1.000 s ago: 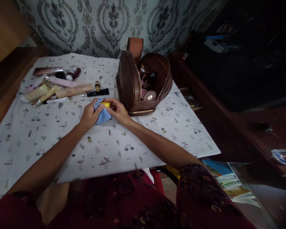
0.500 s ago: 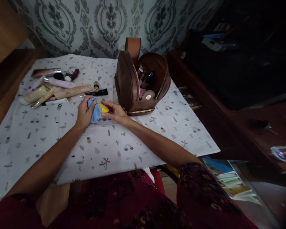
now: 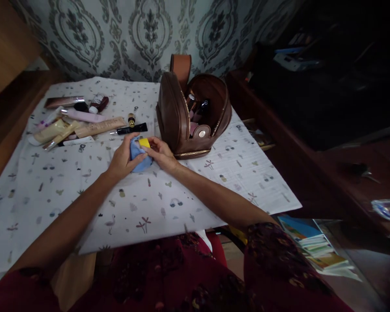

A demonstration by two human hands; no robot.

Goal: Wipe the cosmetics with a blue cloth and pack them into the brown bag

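Two bare hands meet in my head view, over the printed table cover (image 3: pixel 169 216) and near the brown bag (image 3: pixel 172 112). The left hand (image 3: pixel 121 154) is closed narrowly around a folded blue cloth (image 3: pixel 135 150), its thumb laid across the front. The right hand (image 3: pixel 162 154) has also a narrow grip, and it pinches a small yellow piece (image 3: pixel 144 142), which sits between both hands, against the blue cloth. What this yellow piece is exactly, I cannot tell, because fingers and cloth hide a good part of it. I judge that it is light and rather stiff, perhaps smooth plastic, so it could slip if I hold only one corner; I would take it by two opposite sides, with thumb and forefinger. The blue cloth, I think, is soft and very light; it will give and bunch, so a broad hold behind it seems better than a pinch at the edge. Just beyond the hands lie a black tube (image 3: pixel 131 129) and a small gold and black item (image 3: pixel 131 120); to their left is a loose pile of tubes (image 3: pixel 97 126). The bag stands open, with dark items (image 3: pixel 204 106) inside.
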